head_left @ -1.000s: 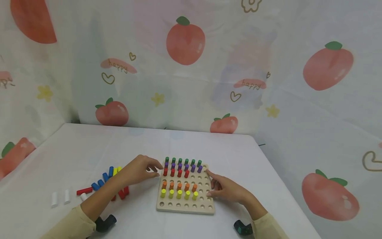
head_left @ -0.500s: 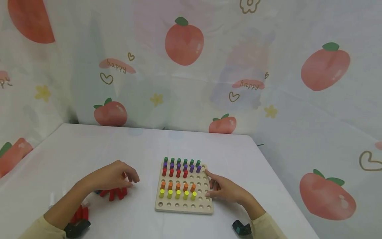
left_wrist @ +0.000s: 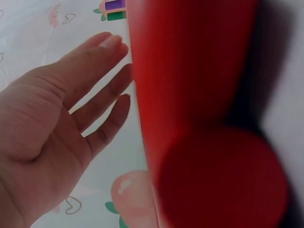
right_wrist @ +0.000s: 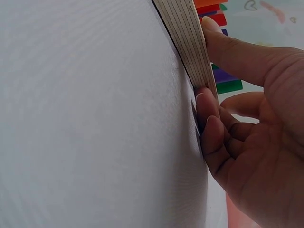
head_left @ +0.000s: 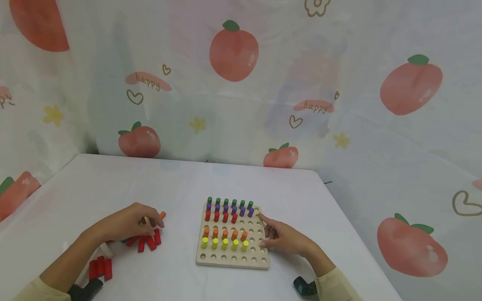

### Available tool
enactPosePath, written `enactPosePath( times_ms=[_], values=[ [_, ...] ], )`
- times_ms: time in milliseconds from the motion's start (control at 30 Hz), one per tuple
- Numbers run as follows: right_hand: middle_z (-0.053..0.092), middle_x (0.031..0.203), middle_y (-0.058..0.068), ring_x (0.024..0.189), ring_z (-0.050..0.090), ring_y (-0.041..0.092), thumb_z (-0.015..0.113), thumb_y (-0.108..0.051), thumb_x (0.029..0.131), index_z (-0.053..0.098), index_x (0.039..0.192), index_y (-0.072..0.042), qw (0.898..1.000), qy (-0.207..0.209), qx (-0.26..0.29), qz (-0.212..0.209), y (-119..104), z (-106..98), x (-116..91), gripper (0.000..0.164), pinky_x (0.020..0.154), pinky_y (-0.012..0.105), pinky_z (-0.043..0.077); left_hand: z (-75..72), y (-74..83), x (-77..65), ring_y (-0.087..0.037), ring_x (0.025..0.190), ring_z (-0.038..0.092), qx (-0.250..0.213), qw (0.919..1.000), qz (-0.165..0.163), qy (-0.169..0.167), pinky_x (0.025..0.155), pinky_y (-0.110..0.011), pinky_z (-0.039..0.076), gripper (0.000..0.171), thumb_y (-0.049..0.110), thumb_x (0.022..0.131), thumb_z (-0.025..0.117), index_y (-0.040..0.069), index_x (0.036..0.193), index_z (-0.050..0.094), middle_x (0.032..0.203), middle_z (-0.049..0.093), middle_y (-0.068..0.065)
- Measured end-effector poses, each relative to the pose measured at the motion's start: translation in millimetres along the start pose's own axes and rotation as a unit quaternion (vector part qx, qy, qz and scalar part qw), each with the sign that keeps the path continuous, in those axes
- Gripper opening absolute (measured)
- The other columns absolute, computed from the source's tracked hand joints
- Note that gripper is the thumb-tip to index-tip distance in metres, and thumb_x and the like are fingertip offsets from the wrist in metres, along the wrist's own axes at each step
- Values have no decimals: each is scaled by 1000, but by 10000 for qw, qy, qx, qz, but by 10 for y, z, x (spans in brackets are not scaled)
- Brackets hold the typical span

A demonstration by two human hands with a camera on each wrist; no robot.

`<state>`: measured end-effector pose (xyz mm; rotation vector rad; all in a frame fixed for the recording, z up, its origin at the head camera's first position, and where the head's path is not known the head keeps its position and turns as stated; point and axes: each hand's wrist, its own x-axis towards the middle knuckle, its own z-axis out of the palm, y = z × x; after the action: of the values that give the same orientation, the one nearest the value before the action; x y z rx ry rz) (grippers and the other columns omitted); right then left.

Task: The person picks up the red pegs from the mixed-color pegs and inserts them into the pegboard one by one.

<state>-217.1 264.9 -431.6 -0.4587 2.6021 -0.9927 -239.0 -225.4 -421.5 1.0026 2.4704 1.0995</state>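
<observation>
A wooden pegboard [head_left: 233, 262] lies on the table with green, purple, red, orange and yellow pegs standing in rows. My right hand [head_left: 288, 240] holds its right edge. In the right wrist view the thumb lies on top of the board [right_wrist: 183, 33], with curled fingers against its side. My left hand [head_left: 129, 219] hovers over a pile of loose pegs, fingers loosely bent. A yellow peg [head_left: 143, 220] shows behind those fingers, and red pegs [head_left: 141, 243] fan out below. In the left wrist view the fingers have nothing between them; a red peg [left_wrist: 190, 71] looms close to the camera.
Several red pegs [head_left: 100, 266] and white pegs [head_left: 105, 251] lie nearer the left forearm, partly covered by it. An orange peg [head_left: 162, 215] lies just past the left fingertips. Fruit-print cloth [head_left: 233, 104] hangs behind the white table [head_left: 180, 179].
My left hand has moved left from the board's left edge to the loose pegs, and its forearm has drawn back. My right hand has stayed at the board's right edge.
</observation>
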Motion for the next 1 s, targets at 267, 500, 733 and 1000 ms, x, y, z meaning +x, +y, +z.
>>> enactPosePath(
  times_ms=[267, 500, 733, 1000],
  values=[
    [56, 104, 3, 86, 52, 20, 82, -34, 90, 33, 161, -7, 10000, -36, -1, -26, 20, 12, -36, 91, 69, 31, 43, 89, -40, 20, -18, 90, 64, -113, 9997, -112, -158, 73, -30, 57, 28, -4, 91, 73, 21, 105, 78, 97, 71, 9],
    [56, 104, 4, 85, 51, 20, 82, -32, 91, 33, 161, -6, 9999, -50, -11, -144, 37, -7, -27, 90, 69, 30, 43, 93, -34, 38, -10, 86, 62, 253, 9994, 125, -206, 73, -28, 56, 32, -5, 88, 74, 23, 104, 76, 96, 66, 13],
    [56, 104, 3, 85, 52, 18, 82, -34, 91, 33, 162, -7, 9999, -14, -58, -94, 28, -10, -21, 90, 69, 29, 44, 105, -36, 53, -8, 89, 62, 376, 9987, 261, -235, 77, -28, 56, 35, -5, 87, 76, 26, 104, 76, 97, 66, 15],
    [56, 104, 4, 86, 53, 19, 81, -32, 92, 32, 162, -6, 9997, -87, -90, -231, 12, -26, -6, 90, 70, 30, 44, 41, 41, 28, -15, 93, 63, 250, 9997, -3, 28, 76, -29, 58, 26, 8, 88, 82, 24, 107, 76, 100, 67, 12]
  ],
)
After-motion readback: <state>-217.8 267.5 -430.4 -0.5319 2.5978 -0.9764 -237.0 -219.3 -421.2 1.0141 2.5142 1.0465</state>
